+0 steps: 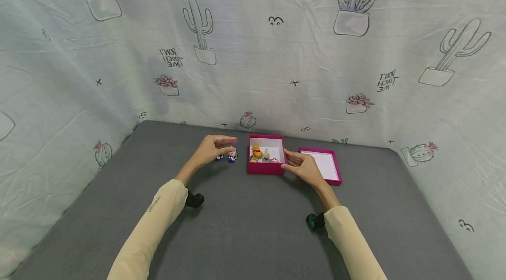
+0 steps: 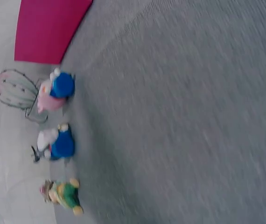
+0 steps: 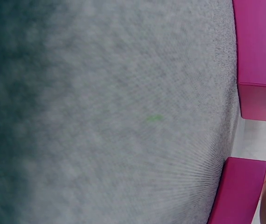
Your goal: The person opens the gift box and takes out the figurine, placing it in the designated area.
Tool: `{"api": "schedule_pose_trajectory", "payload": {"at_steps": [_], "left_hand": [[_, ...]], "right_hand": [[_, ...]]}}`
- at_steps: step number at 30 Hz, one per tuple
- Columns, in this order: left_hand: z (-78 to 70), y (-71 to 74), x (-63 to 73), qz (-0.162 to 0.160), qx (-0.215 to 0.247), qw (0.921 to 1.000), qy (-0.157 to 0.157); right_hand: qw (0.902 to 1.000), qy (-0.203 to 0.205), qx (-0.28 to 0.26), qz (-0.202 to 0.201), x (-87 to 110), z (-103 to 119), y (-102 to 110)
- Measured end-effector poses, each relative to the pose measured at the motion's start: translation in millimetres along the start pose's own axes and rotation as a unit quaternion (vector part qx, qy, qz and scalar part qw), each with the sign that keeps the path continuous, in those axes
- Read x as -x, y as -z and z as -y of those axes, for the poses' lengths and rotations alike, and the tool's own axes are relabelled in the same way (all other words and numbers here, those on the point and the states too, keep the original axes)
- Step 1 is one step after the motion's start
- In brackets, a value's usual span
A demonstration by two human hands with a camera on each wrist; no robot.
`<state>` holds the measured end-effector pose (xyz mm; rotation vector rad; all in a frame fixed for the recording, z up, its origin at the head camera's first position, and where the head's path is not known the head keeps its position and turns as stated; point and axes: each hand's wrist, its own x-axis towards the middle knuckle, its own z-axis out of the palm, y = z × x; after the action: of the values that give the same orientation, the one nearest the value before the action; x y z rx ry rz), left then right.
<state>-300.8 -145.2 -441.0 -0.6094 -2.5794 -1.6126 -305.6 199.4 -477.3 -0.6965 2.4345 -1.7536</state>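
An open magenta box (image 1: 265,169) with a white inside holds several small toy figurines, one a yellow bear in red (image 1: 257,152). My right hand (image 1: 306,168) touches the box's right side with extended fingers, its thumb at the front corner. Left of the box, my left hand (image 1: 213,149) hovers with fingers extended beside a pink and blue figurine (image 1: 232,155). In the left wrist view, that figurine stands in a row with a white and blue figurine (image 2: 58,142) and a green-clothed figurine (image 2: 66,193). The head view shows the third hidden behind the hand.
The magenta box lid (image 1: 337,170) lies right of the box, white inside up, close to my right hand. A grey cloth-like surface (image 1: 253,223) spreads under everything. Behind it hangs a white curtain (image 1: 253,60) printed with cacti.
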Motion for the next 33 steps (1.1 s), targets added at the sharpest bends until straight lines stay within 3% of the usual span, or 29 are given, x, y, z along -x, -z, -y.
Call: {"api": "schedule_pose_trajectory", "payload": {"at_steps": [6,11,16,20,23,26,33], "left_hand": [[-7.6,-15.0,-10.8,0.019,0.009,0.9998,0.006],[-14.1,-27.5,-20.7,0.031,-0.014,0.999,0.03],[-20.2,-40.1,-30.4,0.012,-0.015,0.9987,0.047],[-22.8,-50.6,-38.5,-0.001,0.001,0.9992,0.041],[-25.6,-59.6,-42.8,0.002,-0.017,0.9994,0.031],[-28.6,-68.1,-46.1,0.01,-0.056,0.9978,0.033],[-34.3,-81.3,-54.4,0.077,-0.129,0.9883,0.025]], "right_hand": [[0.9999,0.009,-0.011,0.008,3.0,19,0],[0.9999,0.012,-0.001,0.0,0.7,8,-1],[0.9995,0.029,0.001,-0.013,-1.4,-6,-1],[0.9999,0.012,-0.003,-0.002,0.9,13,-1],[0.9999,-0.008,-0.011,0.008,3.5,29,0],[0.9997,-0.009,-0.019,0.008,3.4,30,0],[0.9993,-0.001,-0.035,0.01,3.3,29,-2]]}}
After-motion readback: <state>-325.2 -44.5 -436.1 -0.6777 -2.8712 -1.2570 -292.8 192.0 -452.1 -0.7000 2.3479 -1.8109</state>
